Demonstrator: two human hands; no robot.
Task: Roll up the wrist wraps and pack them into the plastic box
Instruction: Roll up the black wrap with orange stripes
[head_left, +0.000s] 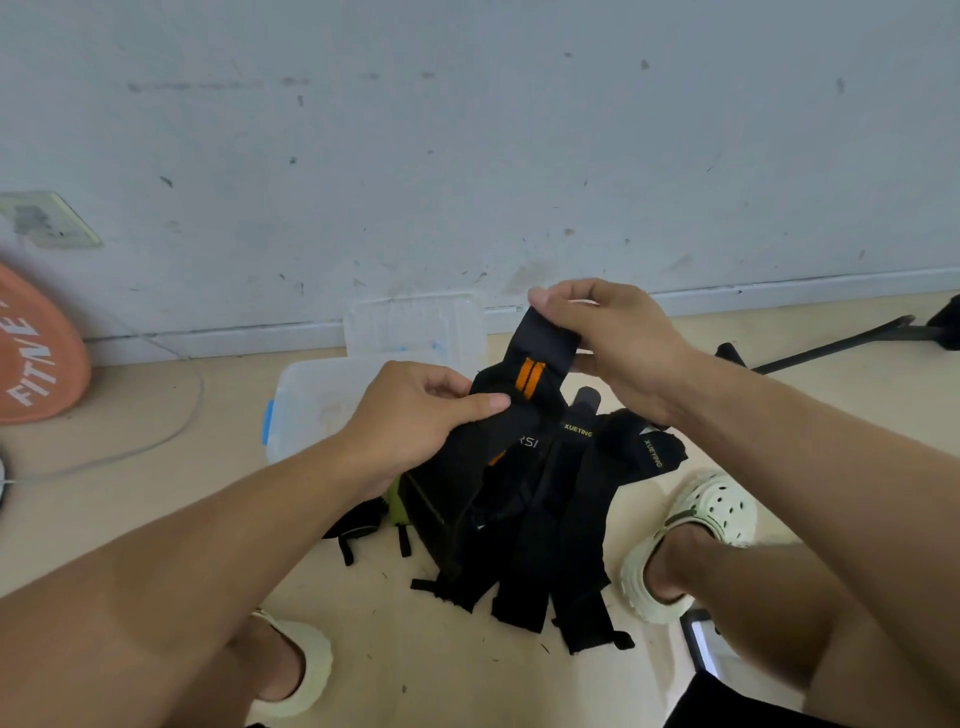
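Note:
I hold a black wrist wrap with two orange stripes (535, 364) in the air above the floor. My right hand (608, 338) pinches its upper end between thumb and fingers. My left hand (426, 410) grips the lower, bunched part with the thumb across it. Beneath the hands, several black wrist wraps (550, 525) with yellow lettering lie spread over a black bag on the floor. The clear plastic box (311, 395) with a blue latch stands open just behind my left hand, its lid (415, 327) leaning against the wall.
An orange weight plate (36, 353) leans on the wall at far left, with a thin cable (171, 431) looping across the floor. Black metal legs (831, 343) reach in from the right. My feet in pale clogs (696, 535) flank the pile.

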